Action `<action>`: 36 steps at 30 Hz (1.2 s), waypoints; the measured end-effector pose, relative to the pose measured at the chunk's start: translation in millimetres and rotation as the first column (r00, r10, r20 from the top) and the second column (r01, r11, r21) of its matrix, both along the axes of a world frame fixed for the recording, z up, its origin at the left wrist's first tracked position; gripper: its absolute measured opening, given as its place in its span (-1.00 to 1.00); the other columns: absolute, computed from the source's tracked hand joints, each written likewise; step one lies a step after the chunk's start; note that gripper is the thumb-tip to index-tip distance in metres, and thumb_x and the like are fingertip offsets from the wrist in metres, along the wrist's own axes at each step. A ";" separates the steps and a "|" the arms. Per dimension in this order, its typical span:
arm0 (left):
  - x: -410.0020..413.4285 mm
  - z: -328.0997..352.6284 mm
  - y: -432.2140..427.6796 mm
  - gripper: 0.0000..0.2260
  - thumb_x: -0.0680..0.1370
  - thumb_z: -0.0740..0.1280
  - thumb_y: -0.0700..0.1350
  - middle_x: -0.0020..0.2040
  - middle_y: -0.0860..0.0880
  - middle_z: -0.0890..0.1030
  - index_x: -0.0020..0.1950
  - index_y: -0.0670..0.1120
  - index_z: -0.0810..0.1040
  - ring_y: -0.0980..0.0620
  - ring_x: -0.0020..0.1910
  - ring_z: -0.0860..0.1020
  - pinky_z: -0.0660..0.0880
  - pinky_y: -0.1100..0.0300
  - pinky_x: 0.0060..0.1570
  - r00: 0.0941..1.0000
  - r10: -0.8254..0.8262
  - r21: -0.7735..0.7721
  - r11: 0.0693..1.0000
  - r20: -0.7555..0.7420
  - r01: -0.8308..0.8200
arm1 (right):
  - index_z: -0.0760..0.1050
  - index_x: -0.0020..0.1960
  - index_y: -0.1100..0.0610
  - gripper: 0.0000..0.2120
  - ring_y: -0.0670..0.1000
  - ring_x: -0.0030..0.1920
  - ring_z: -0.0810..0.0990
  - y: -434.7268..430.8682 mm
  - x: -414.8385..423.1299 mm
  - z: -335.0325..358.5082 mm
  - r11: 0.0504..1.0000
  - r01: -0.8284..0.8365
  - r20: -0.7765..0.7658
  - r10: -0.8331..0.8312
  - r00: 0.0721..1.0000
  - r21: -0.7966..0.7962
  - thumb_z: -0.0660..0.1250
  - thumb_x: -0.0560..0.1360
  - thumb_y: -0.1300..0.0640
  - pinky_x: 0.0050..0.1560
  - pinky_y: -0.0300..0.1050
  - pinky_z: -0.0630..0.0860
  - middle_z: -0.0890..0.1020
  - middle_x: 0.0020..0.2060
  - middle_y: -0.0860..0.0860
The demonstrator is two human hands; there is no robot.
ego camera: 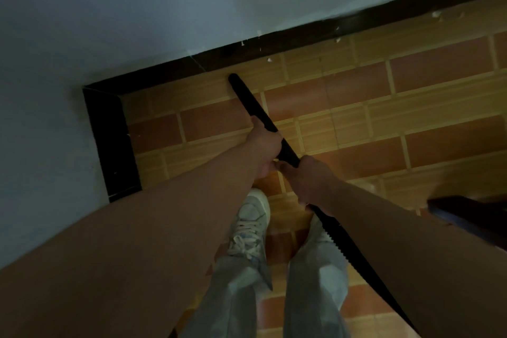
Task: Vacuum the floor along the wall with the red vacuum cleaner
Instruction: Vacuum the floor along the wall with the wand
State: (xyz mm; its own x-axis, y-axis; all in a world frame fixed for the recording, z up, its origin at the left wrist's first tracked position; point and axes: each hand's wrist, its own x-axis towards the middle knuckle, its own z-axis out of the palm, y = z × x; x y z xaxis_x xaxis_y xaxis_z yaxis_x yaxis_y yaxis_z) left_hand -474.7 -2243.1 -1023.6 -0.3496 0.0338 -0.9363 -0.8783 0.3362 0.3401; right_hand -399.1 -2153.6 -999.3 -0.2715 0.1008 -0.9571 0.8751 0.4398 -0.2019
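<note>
Wand [255,107] slants down from the hands toward the floor [356,123], its tip near the floor's far edge, just beside the black skirting [301,37] under the wall [164,8]. That low angle looks chosen to run the tip along the seam, where white flecks [270,60] lie scattered along the same edge farther right. Left hand [267,143] holds the wand nearer the tip, fingers curled round it, likely to steer. Right hand [307,181] grips close behind, about where the wand meets the ribbed hose [340,241], likely to push and to keep the hose off the feet. The two hands nearly touch. The tip sits short of the floor's left corner, so that stretch may need a pass.

Of the vacuum only wand and hose show, both black; no red body is in view. The hose runs out at the bottom edge under the right forearm. A dark shape [472,214] at the right edge could be the body, but dimness and blur leave that open. Whether the tip touches the tiles cannot be told. A pale shoe [255,217] shows below the left hand; the other foot is mostly hidden.
</note>
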 end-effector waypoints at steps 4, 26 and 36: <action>3.5 -2.4 11.3 -0.25 0.70 0.22 -0.24 0.29 -0.09 0.46 0.66 0.15 -0.24 -0.01 -0.06 0.54 0.60 0.17 -0.48 1.000 0.014 0.007 1.000 0.010 -0.014 | 0.50 0.14 0.24 -0.59 0.12 -0.36 0.64 13.7 0.7 -0.1 0.999 0.008 -0.005 -0.008 1.000 -0.034 0.15 0.69 -0.11 -0.34 -0.03 0.62 0.62 -0.25 0.16; 4.2 -13.4 51.0 -0.25 0.69 0.25 -0.15 0.43 -0.08 0.45 0.64 0.24 -0.21 -0.10 0.24 0.55 0.61 -0.15 0.14 0.989 -0.144 0.018 0.990 0.033 0.143 | 0.45 0.10 0.20 -0.50 0.14 -0.39 0.62 40.6 17.7 -14.0 0.985 0.156 -0.053 -0.152 0.987 0.075 0.16 0.62 -0.27 -0.40 -0.06 0.57 0.62 -0.26 0.15; -9.1 -22.6 -12.9 -0.27 0.68 0.27 -0.19 0.36 -0.11 0.50 0.65 0.22 -0.12 -0.11 0.18 0.57 0.63 -0.17 0.03 1.000 -0.026 -0.065 0.998 0.017 0.027 | 0.41 0.23 0.18 -0.51 0.11 -0.24 0.56 -12.1 -5.5 -24.1 0.993 0.095 -0.064 -0.099 0.993 -0.063 0.19 0.62 -0.24 -0.31 -0.06 0.48 0.57 -0.05 0.15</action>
